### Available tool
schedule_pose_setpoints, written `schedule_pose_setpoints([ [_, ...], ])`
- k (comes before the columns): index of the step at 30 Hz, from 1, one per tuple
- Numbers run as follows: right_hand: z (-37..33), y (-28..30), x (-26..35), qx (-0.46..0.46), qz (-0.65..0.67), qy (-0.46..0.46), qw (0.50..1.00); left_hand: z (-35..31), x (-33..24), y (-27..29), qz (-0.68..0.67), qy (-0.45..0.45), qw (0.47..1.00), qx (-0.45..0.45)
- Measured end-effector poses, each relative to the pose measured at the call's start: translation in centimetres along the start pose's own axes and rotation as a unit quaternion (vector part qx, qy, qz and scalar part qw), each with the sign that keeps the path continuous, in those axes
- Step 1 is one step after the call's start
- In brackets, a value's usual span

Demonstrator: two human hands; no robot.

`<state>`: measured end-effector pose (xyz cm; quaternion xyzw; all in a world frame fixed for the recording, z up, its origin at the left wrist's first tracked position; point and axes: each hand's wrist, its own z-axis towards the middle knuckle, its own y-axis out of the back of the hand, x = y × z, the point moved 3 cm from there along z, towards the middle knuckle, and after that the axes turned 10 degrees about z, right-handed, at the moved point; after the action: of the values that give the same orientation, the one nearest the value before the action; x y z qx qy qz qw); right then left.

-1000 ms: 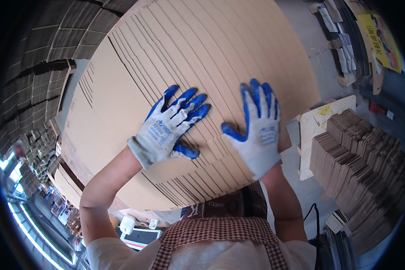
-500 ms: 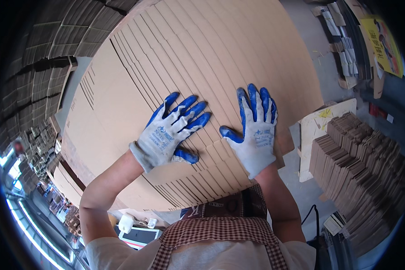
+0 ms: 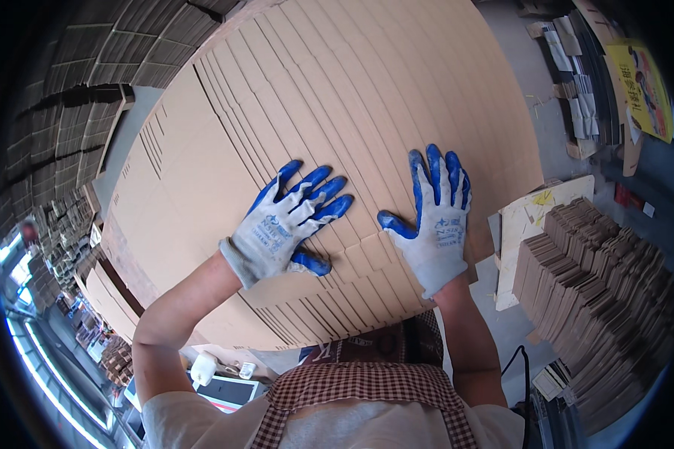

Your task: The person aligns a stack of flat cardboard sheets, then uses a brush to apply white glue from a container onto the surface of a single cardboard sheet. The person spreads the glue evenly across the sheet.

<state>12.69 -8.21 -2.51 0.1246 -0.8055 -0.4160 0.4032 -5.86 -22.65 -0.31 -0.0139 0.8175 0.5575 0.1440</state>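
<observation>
Resting Open on Fanned Cardboard (image 3: 174,202)

Overlapping in layers, the cardboard lies under both gloved hands, just beyond a checked apron (image 3: 359,382), as I look on. The left hand (image 3: 281,224), palm down and fingers spread, sits on its middle, gripping nothing; the right hand (image 3: 439,217), equally flat and empty, sits nearer its right side. Right of the cardboard rises a brown stack (image 3: 577,277); beyond that side hangs a yellow poster (image 3: 640,90).
</observation>
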Motion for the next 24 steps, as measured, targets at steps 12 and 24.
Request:
schedule_pose_setpoints([
  [12, 0.2, -0.1, 0.2, -0.016, -0.004, 0.007, 1.0, 1.4, -1.5, -0.5, -0.054, -0.029, 0.998, -0.012],
  [24, 0.1, 0.2, 0.3, -0.026, 0.009, 0.012, 1.0, 0.7, -1.3, -0.6, -0.054, -0.034, 0.998, -0.001],
])
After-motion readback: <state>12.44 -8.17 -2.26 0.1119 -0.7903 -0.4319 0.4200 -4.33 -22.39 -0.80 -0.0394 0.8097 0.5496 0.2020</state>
